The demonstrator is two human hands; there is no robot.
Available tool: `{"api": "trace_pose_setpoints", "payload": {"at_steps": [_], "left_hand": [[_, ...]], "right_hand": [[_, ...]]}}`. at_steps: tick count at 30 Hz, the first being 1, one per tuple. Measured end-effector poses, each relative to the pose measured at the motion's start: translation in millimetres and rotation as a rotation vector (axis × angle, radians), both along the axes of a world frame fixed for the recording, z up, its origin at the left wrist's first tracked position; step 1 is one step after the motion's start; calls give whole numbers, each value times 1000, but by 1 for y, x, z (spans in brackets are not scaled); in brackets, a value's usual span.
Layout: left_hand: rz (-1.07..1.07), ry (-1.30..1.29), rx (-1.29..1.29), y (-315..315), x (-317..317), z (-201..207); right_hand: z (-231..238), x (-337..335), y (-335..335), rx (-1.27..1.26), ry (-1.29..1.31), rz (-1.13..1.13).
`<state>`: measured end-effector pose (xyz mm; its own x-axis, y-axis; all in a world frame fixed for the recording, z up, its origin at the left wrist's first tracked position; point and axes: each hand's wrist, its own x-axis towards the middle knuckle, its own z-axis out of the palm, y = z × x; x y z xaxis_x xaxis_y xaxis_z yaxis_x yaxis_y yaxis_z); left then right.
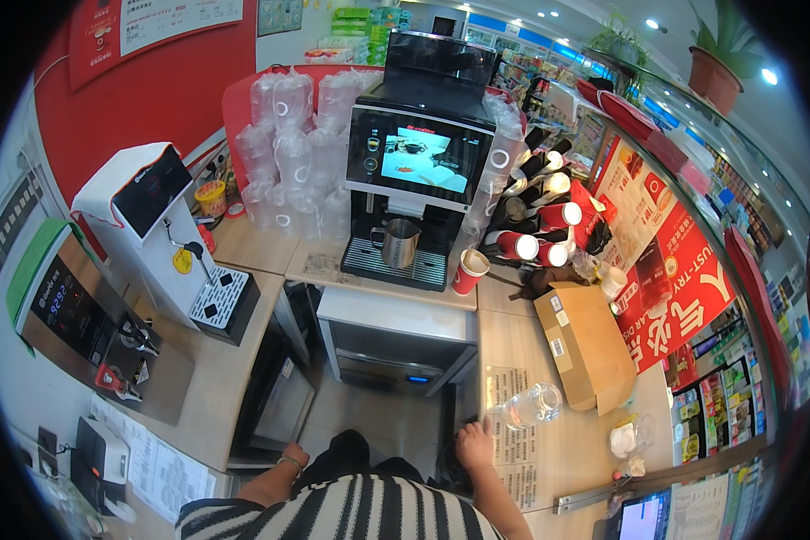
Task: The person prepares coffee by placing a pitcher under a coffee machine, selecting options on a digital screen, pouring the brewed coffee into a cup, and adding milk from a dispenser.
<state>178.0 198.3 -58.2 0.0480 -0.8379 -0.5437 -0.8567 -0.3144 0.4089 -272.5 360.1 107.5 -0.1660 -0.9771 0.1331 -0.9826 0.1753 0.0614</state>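
Note:
My left hand (294, 455) is low beside the left counter's edge, near my lap. Its fingers are small in the picture and partly hidden. At the edge of the right counter rests my right hand (474, 444), its fingers loosely bent and a little apart, with nothing seen in them. Close to that hand lies a printed sheet (510, 463), and a clear plastic cup (533, 406) lies on its side. Ahead stands a black coffee machine (423, 162) with a lit screen. A steel milk jug (400, 244) sits on its drip tray, and a red paper cup (470, 272) stands beside it.
Stacks of clear cups (294, 162) flank the machine. On the left are a white dispenser (144, 225) and a steel dispenser (90, 315). An open cardboard box (585, 346) and cup stacks (549, 216) occupy the right. Under the machine is a steel cabinet (396, 333).

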Motion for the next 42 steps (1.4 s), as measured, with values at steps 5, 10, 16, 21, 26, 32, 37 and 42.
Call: {"api": "trace_pose_setpoints", "payload": {"at_steps": [5, 10, 16, 21, 26, 32, 37, 42], "left_hand": [[-96, 8, 185, -18, -5, 9], [-55, 56, 152, -40, -16, 13], [-95, 106, 41, -64, -29, 0], [-161, 52, -69, -84, -28, -22], [-131, 67, -18, -95, -29, -18], [-75, 98, 28, -104, -23, -15], [-5, 100, 126, -117, -14, -26], [3, 88, 67, -116, -7, -22]], "right_hand": [[7, 2, -1, 0, 3, -13], [3, 2, -2, 23, 27, -14], [8, 3, 2, 49, 61, -27], [7, 5, -2, 60, 58, -27], [9, 5, -4, 66, 61, -28], [15, 8, -5, 116, 34, -47], [9, 3, -8, 73, 43, -8], [7, 4, -4, 47, 32, -19]]}}
